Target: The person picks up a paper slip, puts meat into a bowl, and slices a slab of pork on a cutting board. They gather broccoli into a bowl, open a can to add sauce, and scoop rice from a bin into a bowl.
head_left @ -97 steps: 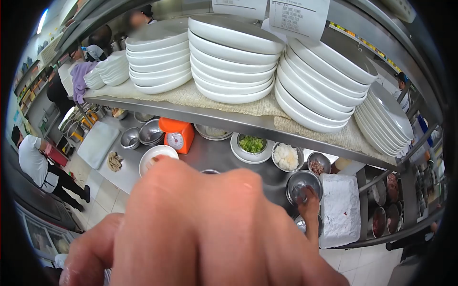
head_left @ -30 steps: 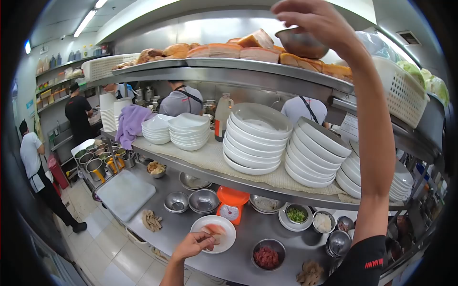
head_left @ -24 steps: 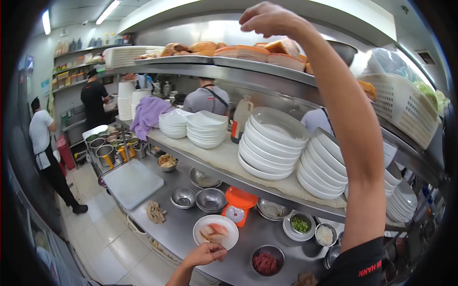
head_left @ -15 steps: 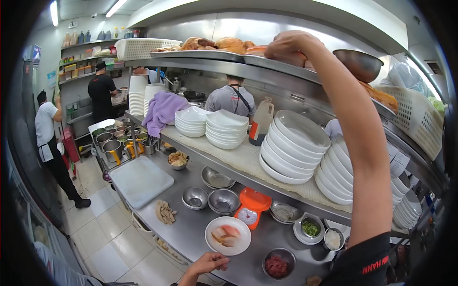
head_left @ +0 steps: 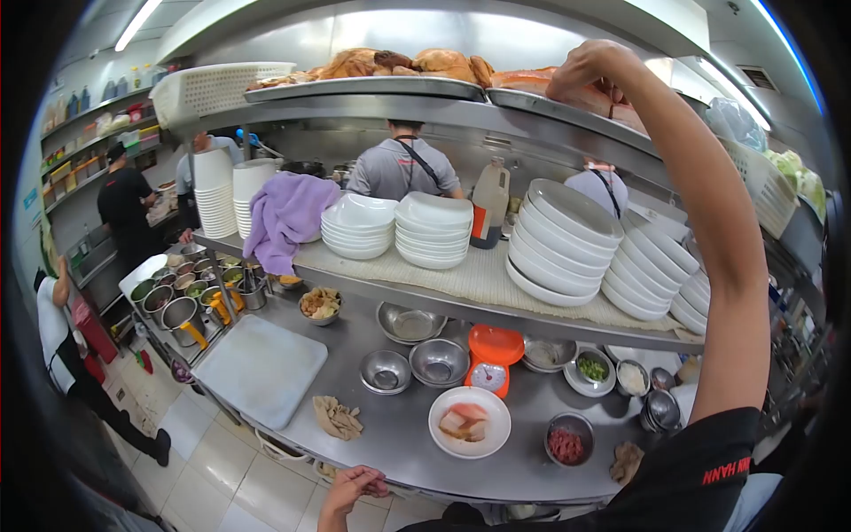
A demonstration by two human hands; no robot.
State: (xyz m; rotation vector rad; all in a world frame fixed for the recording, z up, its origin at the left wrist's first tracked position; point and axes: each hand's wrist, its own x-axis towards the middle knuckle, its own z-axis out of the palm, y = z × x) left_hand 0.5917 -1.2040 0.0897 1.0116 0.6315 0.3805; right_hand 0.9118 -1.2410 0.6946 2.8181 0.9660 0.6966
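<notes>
My right hand reaches up to the top shelf, fingers bent down over a slab of pork belly on a metal tray. Its fingertips are partly hidden against the meat. Low in front, my left hand hovers near the counter's front edge, fingers loosely curled together, with nothing seen in them. Beyond it stands a white bowl holding a few slices of meat. An orange kitchen scale sits just behind that bowl. To the right is a metal bowl of raw red meat.
Stacked white bowls and a purple cloth occupy the middle shelf. Roast chickens lie on another tray above. A cutting board and a crumpled cloth are on the counter. Co-workers stand beyond the shelf.
The view has shifted, bringing the tray and counter more to the centre. My right hand remains at the pork tray. My left hand's fingers are more curled. The metal bowl up top is no longer seen.
</notes>
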